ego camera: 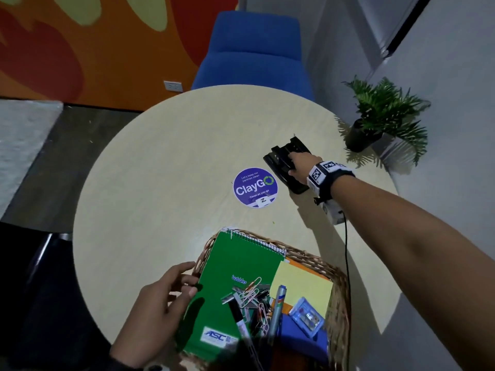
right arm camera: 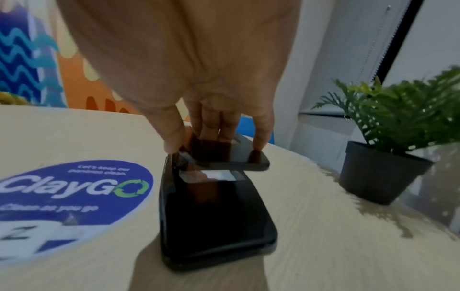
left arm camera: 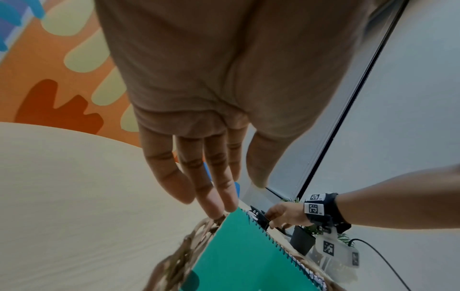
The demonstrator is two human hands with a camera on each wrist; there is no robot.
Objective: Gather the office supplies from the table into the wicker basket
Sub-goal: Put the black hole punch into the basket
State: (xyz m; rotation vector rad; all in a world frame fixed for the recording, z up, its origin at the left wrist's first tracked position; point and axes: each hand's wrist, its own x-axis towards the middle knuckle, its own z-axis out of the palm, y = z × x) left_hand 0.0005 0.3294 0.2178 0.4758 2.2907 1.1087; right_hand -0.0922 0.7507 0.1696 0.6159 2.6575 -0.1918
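Glossy black hole punch (right arm camera: 216,212), woven wicker basket (ego camera: 340,295)

The right arm (ego camera: 401,226) is bare from wrist to the frame's lower right edge, with no sleeve showing. A black strap (ego camera: 330,180) circles the right wrist, carrying white blocks printed with black square-patterned markers (ego camera: 318,174). Below the strap hangs a pale, boxy camera housing (left arm camera: 333,250) with another such marker on its side. A thin black cable (ego camera: 346,263) runs from the housing down toward the bottom of the frame. The left forearm (ego camera: 139,333) is bare too; a dark edge crosses it at the lower left, too cropped to identify.
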